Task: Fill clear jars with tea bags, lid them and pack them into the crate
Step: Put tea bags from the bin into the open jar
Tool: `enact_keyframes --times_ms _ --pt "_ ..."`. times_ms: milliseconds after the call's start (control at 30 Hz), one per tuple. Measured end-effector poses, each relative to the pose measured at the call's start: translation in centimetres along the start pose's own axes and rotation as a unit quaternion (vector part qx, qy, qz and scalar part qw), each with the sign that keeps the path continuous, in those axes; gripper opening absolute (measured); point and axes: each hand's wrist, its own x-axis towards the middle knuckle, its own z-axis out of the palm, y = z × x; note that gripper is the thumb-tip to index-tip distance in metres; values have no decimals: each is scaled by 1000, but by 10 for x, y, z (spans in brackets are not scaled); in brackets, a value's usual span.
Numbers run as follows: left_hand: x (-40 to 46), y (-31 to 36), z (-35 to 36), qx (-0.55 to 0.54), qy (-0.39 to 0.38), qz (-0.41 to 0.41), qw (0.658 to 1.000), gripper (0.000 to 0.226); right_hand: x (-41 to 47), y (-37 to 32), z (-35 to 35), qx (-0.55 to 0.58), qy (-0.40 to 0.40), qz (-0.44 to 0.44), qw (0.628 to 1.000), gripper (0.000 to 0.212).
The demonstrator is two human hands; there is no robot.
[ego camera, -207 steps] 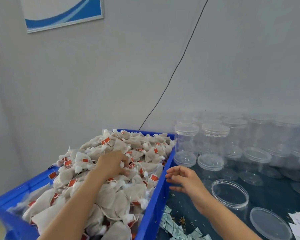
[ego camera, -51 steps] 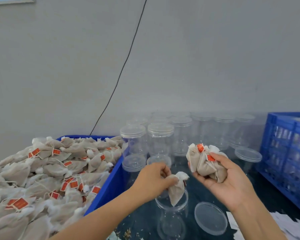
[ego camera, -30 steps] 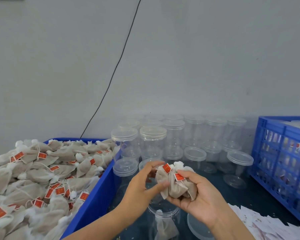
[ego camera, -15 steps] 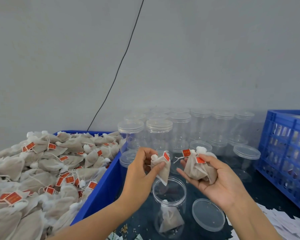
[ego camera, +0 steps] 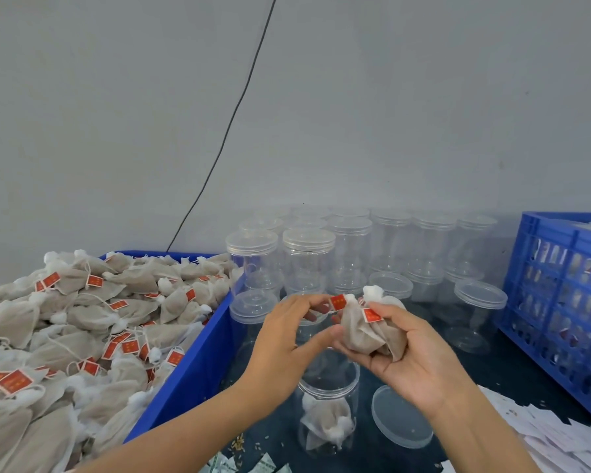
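Over an open clear jar [ego camera: 329,387], my right hand [ego camera: 420,367] holds a bunch of tea bags [ego camera: 369,336] with red tags, palm up. My left hand [ego camera: 284,343] meets it from the left and pinches one bag of the bunch between thumb and fingertips, near a red tag [ego camera: 338,303]. The jar stands on the dark table, and a few tea bags [ego camera: 325,428] lie at its bottom. Its loose lid [ego camera: 402,416] lies flat just to the right.
A blue bin [ego camera: 188,370] heaped with tea bags [ego camera: 82,329] fills the left. Several empty lidded jars [ego camera: 307,261] stand at the back by the wall. A blue crate [ego camera: 560,302] holds filled jars on the right. Paper slips [ego camera: 560,442] lie at front right.
The bag my left hand held over the jar has dropped in. My left hand has gone back to the bunch in my right hand.
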Motion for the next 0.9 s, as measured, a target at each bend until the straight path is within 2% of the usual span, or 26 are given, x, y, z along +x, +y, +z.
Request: enact_keyframes --times_ms 100,200,333,400,467,500,567,600,667,767,900 --pt "-1 4 2 2 -9 -6 1000 39 -1 13 5 -25 -25 26 999 35" --pt "0 1 -1 -10 20 -29 999 8 -1 22 9 -36 -43 38 998 30" --pt "3 -7 -6 -14 82 -62 995 3 0 13 7 -32 -3 9 999 22" --pt "4 -9 -7 -3 84 -70 994 5 0 4 3 -33 14 -16 999 20" --pt "2 -12 -6 42 24 -80 996 10 0 -2 -1 -30 17 -32 999 21" --pt "1 -13 -5 102 -26 -75 992 15 0 -5 -3 -32 18 -37 999 23" --pt "-1 -14 -2 256 -102 -30 961 30 0 -7 -4 -33 14 -39 999 28" --pt "-2 -13 0 292 -106 -7 950 40 1 -7 -4 -29 10 -37 999 32" --pt "-1 -9 1 254 -60 16 965 54 2 -6 -4 -14 -2 -31 999 41" --pt "1 0 -2 125 17 43 991 49 2 -3 -1 -1 -22 -12 1000 46" --pt "0 6 0 82 15 42 996 50 2 7 3 -8 -37 11 999 42"
